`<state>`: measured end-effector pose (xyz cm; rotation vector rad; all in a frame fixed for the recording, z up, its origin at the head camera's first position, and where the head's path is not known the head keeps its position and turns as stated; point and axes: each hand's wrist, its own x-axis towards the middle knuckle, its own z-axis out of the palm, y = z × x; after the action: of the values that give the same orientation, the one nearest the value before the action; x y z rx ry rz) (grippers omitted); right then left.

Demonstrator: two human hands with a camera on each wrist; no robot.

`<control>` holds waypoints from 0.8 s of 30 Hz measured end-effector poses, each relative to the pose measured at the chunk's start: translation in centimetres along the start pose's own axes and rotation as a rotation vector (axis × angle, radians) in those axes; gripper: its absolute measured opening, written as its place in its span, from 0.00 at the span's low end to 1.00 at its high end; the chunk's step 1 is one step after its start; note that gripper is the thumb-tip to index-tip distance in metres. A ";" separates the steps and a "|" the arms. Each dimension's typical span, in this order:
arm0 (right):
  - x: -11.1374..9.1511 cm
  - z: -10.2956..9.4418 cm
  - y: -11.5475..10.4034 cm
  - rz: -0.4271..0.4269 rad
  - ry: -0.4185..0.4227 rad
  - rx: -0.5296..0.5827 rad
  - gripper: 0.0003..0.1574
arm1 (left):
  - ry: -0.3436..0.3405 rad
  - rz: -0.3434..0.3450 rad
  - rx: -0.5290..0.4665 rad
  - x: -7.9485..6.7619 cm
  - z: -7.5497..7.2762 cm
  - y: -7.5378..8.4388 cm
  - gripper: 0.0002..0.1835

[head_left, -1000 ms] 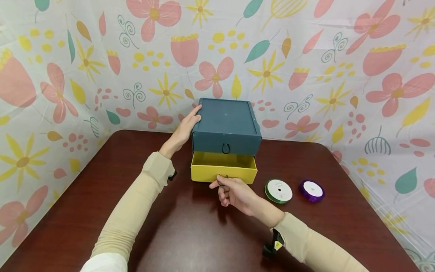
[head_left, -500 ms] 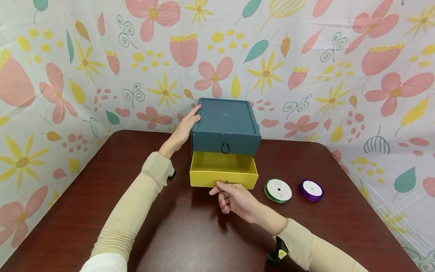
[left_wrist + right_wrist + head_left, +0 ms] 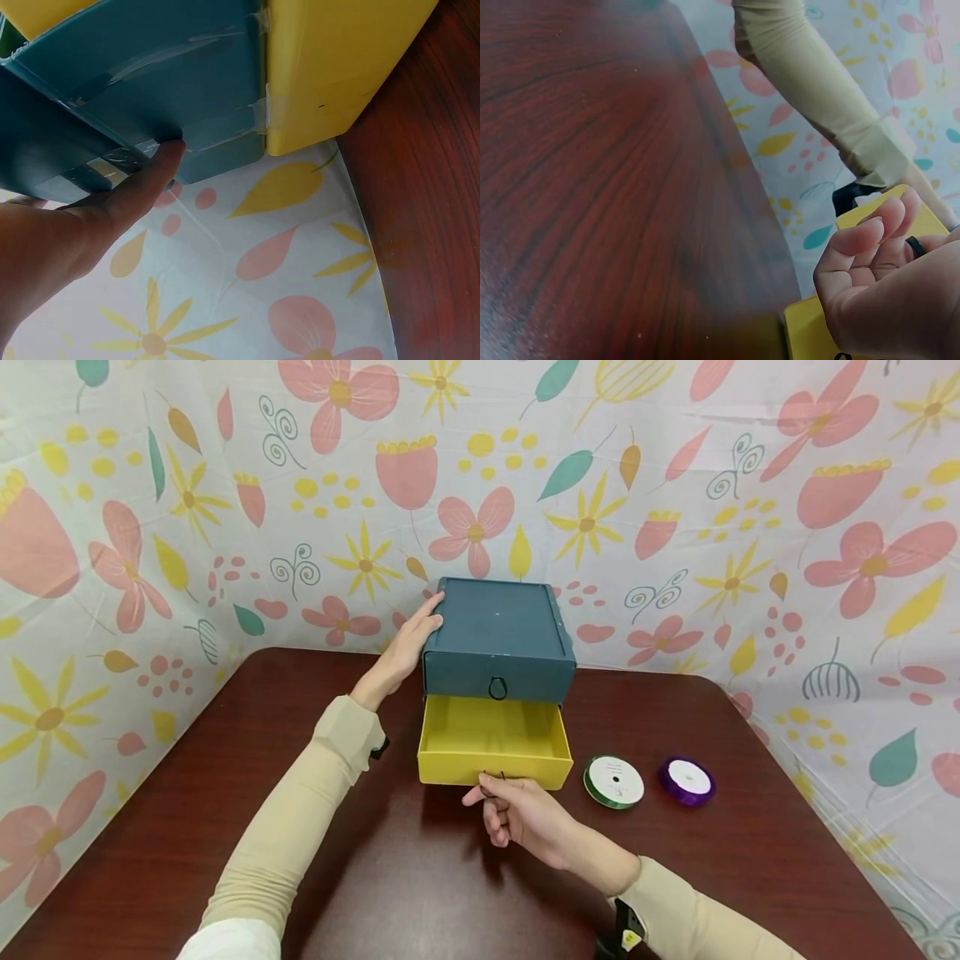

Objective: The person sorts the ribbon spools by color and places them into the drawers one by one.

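Note:
A small two-drawer box has a dark teal upper part (image 3: 498,618) and, below it, a yellow drawer (image 3: 495,768) that stands pulled out, its bare inner floor showing. My right hand (image 3: 525,814) pinches the drawer's thin dark pull loop (image 3: 503,774) at the front between thumb and finger, the other fingers curled. In the right wrist view the same hand (image 3: 892,277) hides much of the yellow front (image 3: 806,326). Fingers straight, my left hand (image 3: 405,647) rests against the top left edge of the box. The left wrist view has that hand (image 3: 90,232) touching the teal side (image 3: 165,82).
To the right of the box lie a green-edged ribbon spool (image 3: 615,781) and a purple ribbon spool (image 3: 687,780). The teal upper drawer is closed, with its own black loop (image 3: 498,687). A flowered cloth (image 3: 645,460) hangs behind the brown table (image 3: 420,893).
The yellow drawer has slid farther out toward me, with my right hand on its loop moving along. My left hand has stayed against the box.

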<state>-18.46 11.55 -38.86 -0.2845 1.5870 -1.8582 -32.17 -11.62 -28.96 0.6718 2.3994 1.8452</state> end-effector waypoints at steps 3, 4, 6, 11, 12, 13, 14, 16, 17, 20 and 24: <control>-0.2 0.1 0.1 0.001 -0.004 -0.002 0.21 | -0.003 0.001 0.012 -0.6 0.1 0.9 0.31; -0.3 0.2 0.1 0.000 -0.004 -0.003 0.21 | -0.003 0.001 0.014 -0.7 0.2 1.1 0.31; -0.4 0.3 0.2 0.001 -0.003 -0.002 0.21 | -0.002 0.002 0.017 -0.8 0.2 1.2 0.31; -0.7 0.5 0.5 0.006 0.001 0.004 0.21 | 0.002 0.001 0.015 -0.5 0.2 0.8 0.31; -0.8 0.5 0.5 0.007 0.000 0.005 0.21 | 0.006 0.005 0.016 -0.3 0.2 0.3 0.31; -0.9 0.6 0.6 0.007 0.000 0.004 0.21 | 0.010 0.007 0.016 0.0 0.2 -0.1 0.31; -1.0 0.6 0.6 0.006 -0.001 0.003 0.21 | 0.013 0.008 0.014 0.2 0.1 -0.5 0.31; -1.2 0.7 0.7 0.008 -0.003 0.003 0.21 | 0.014 0.010 0.012 0.4 0.1 -0.9 0.31; -1.3 0.8 0.8 0.010 -0.005 0.003 0.21 | 0.014 0.013 0.011 0.4 0.1 -1.0 0.31; -1.5 0.9 0.8 0.015 -0.010 0.005 0.21 | 0.001 0.000 0.001 -0.3 0.3 0.2 0.31; -1.8 1.1 0.8 0.016 -0.014 0.009 0.21 | -0.004 -0.001 0.005 -0.9 0.3 1.2 0.31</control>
<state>-16.22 11.76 -38.93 -0.2794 1.5667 -1.8475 -30.91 -11.41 -28.12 0.6733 2.4028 1.8360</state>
